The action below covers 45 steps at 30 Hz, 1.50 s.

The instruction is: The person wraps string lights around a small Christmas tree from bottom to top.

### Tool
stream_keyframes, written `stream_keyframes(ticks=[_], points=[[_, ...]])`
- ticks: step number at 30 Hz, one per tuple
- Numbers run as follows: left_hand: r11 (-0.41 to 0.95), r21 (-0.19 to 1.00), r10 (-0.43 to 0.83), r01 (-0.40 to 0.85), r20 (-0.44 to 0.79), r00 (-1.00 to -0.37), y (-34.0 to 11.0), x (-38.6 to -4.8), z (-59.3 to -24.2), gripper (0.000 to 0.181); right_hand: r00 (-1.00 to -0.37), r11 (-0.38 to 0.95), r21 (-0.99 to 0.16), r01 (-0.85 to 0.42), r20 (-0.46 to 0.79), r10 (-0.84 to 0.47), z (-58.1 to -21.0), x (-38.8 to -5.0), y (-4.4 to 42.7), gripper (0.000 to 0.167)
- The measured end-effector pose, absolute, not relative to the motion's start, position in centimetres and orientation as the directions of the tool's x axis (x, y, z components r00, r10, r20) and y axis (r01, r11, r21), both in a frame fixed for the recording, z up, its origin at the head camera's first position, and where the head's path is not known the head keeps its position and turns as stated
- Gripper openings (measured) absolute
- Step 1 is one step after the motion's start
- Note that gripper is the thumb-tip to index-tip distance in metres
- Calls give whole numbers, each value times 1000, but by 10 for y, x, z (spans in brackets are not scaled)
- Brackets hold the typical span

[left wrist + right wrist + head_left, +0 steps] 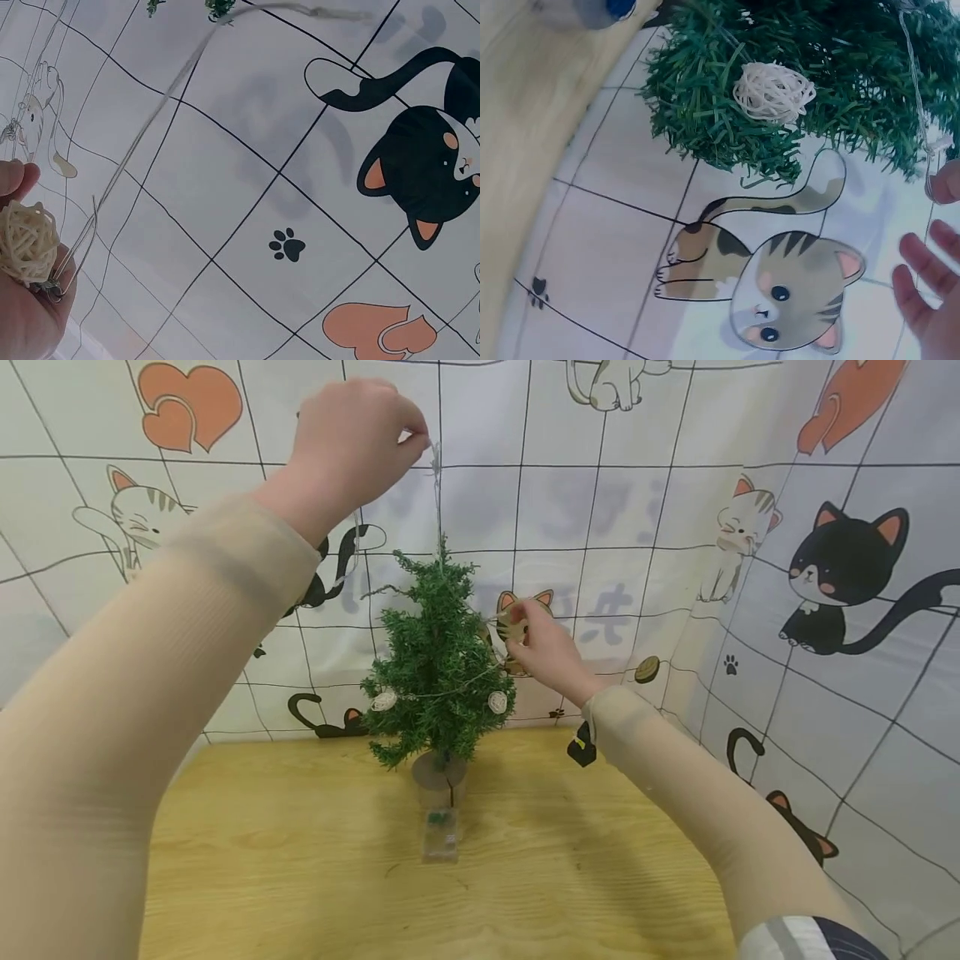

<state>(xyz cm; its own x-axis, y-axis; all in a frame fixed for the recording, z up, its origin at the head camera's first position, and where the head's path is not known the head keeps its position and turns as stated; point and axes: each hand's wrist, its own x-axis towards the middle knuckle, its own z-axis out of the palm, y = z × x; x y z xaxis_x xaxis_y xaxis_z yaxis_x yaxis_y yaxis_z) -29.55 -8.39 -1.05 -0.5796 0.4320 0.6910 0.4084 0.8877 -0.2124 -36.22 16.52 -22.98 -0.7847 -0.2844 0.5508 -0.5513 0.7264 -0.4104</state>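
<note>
A small green artificial tree [435,652] stands in a round base, with pale woven balls [497,702] and a thin string on it. High above its tip, my left hand [356,439] pinches the string. In the left wrist view a woven ball [28,241] lies against the palm of my left hand [30,315], with strands running up from it. On the tree's right side my right hand [551,652] pinches the string between thumb and finger; the right wrist view shows the other fingers [922,277] loosely bent near a woven ball [774,92] on the branches.
A small clear packet [440,837] with something green lies on the wooden table [300,860] before the tree's base [438,781]. Behind and to the right hangs a white cloth [675,510] with a grid and cartoon cats. Part of a bottle-like object [604,11] shows in the right wrist view.
</note>
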Motion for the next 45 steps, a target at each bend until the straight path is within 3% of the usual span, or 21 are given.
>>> stream_keyframes(ticks=[4,9,11,14,18,24,27,30,37,45], points=[[851,-263,506,455,645,-573,-78,-292,-8,36,-616,744,-123,-657,656,-436,-224,-356,162,71],[780,-269,618,565,480,-623,-73,-286,-5,35,-340,630,284,-723,647,-682,-223,-354,165,78],[765,-266,636,586,449,-628,-70,-283,-6,33,-282,587,351,-730,628,-726,-224,-354,166,73],[760,-256,640,598,456,-619,-64,-280,-4,34,-264,574,341,-745,639,-722,-227,-354,166,57],[763,-164,609,625,502,-613,-58,-279,2,35,-333,632,198,-750,712,-618,-226,-355,165,38],[741,109,536,662,497,-682,-69,-284,14,20,-598,683,-215,-698,700,-391,-212,-362,164,38],[784,19,544,621,462,-701,-82,-291,15,17,-707,658,-392,-643,633,-315,-203,-369,162,40],[843,-135,527,521,403,-748,-94,-301,11,29,-788,624,-517,-587,541,-294,-199,-377,158,48],[923,-222,372,313,311,-875,-110,-329,-4,55,-838,618,-576,-535,453,-304,-205,-390,144,59],[957,-127,280,261,163,-946,-146,-360,-36,61,-868,598,-630,-496,355,-347,-215,-399,135,58]])
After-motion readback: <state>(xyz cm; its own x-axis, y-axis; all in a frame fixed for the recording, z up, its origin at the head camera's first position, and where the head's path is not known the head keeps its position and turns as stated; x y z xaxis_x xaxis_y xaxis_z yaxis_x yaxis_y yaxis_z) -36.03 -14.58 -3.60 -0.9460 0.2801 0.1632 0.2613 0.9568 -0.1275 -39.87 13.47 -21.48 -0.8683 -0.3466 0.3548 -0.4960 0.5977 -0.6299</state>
